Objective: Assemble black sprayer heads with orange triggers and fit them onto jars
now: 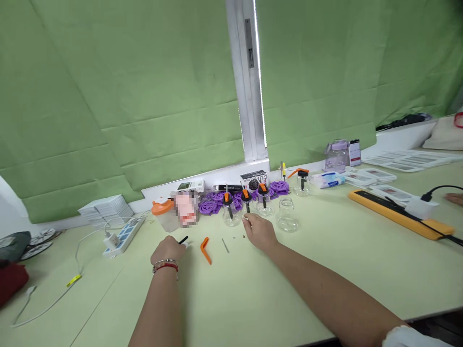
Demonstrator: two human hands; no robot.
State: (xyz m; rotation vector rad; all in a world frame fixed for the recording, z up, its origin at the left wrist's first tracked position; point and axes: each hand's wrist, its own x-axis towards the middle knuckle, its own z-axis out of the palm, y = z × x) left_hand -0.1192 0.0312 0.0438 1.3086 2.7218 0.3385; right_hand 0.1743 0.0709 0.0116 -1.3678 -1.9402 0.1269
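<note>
My left hand (167, 250) is closed around a short black stick-like piece (183, 239) whose tip shows past the fingers. My right hand (261, 232) is closed at the lower part of a glass jar (247, 206) with a black and orange top; the back of the hand hides much of the contact. Similar jars stand on its left (231, 217) and right (265, 207). Farther right is an open glass jar (287, 219) with no top. Between my hands lie a bent orange handle (205, 250), a thin metal rod (225, 246) and tiny parts (243, 236).
Purple lattice pieces (210, 206) lie behind the jars. At left are an orange-lidded cup (167, 219) and a power strip (125, 237) with a cable. At right, a yellow power strip (398, 212), a tissue pack (327, 180) and another person's hand (454, 198).
</note>
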